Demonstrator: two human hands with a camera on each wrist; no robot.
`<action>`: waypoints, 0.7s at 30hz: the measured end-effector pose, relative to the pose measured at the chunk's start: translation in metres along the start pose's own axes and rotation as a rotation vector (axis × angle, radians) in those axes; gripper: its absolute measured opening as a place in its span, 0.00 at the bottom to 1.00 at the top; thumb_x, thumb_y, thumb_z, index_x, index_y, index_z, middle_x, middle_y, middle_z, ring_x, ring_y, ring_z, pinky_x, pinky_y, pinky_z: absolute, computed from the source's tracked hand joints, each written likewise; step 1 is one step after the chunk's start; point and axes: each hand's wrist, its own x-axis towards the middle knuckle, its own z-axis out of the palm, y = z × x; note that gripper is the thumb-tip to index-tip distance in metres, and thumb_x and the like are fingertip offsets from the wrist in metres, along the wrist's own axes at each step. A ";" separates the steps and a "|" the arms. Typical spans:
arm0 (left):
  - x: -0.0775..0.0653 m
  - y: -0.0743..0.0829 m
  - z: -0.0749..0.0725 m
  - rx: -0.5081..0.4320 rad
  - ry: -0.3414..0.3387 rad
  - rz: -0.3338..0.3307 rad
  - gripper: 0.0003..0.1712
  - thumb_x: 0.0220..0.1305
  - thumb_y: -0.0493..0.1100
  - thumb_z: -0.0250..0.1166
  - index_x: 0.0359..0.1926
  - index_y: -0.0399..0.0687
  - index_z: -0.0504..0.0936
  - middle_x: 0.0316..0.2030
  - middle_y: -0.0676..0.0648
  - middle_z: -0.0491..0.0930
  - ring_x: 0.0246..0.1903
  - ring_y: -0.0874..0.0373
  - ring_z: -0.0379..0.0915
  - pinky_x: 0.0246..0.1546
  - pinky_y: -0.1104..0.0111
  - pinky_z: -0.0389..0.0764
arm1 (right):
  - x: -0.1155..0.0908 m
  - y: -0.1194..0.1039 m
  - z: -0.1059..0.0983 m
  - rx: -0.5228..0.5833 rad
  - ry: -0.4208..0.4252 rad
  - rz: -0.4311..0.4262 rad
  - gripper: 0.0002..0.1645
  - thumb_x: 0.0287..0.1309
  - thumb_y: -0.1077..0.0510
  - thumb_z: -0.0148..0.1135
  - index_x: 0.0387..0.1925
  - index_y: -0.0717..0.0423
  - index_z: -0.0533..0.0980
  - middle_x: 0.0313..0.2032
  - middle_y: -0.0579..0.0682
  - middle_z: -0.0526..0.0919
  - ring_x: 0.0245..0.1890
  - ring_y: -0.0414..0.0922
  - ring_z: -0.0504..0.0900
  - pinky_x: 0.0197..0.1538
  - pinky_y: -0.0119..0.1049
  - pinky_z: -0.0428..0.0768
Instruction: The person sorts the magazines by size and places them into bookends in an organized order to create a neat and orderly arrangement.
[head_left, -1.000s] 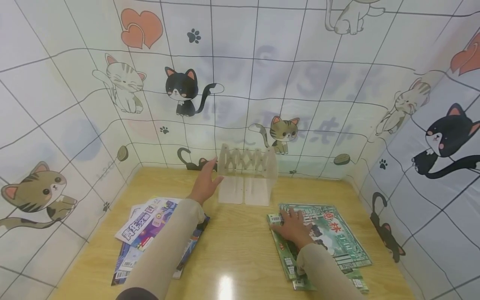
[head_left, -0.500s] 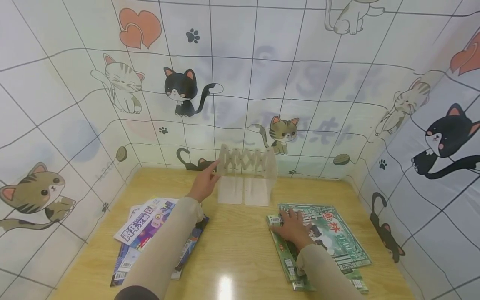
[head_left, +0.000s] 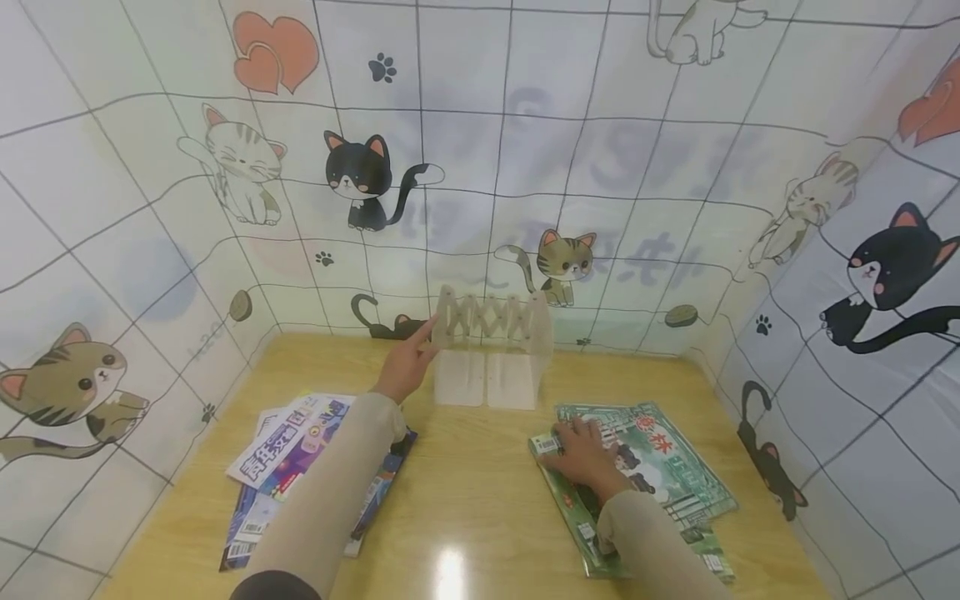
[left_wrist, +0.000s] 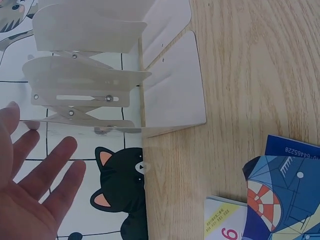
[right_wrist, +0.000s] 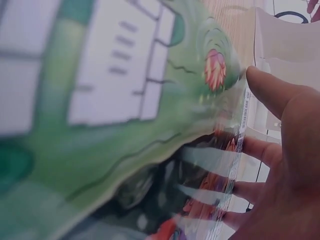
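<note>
A cloudy, see-through, crisscross rack (head_left: 460, 379) stands up. Green magazines (head_left: 667, 462) lie in an uneven pile under my right hand (head_left: 588, 458), in front of the rack, to its right.

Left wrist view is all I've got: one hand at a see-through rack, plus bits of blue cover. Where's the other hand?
Observer: In the head view, the right hand is on some green magazines, across the table.
Visitor: Fancy that! And what lies by this blue cover of mine?
Observer: A white-and-purple magazine, topmost of those showing on that side.
Visitor: Is there any writing on the green ones?
Observer: Yes, the uppermost has large red characters on its cover.
</note>
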 end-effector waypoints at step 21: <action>-0.003 0.003 -0.005 -0.051 -0.039 -0.034 0.32 0.60 0.51 0.51 0.63 0.71 0.51 0.47 0.47 0.73 0.36 0.52 0.75 0.23 0.68 0.72 | -0.006 -0.004 0.003 0.035 0.084 -0.159 0.23 0.40 0.30 0.55 0.32 0.39 0.73 0.58 0.54 0.61 0.61 0.58 0.49 0.43 0.73 0.43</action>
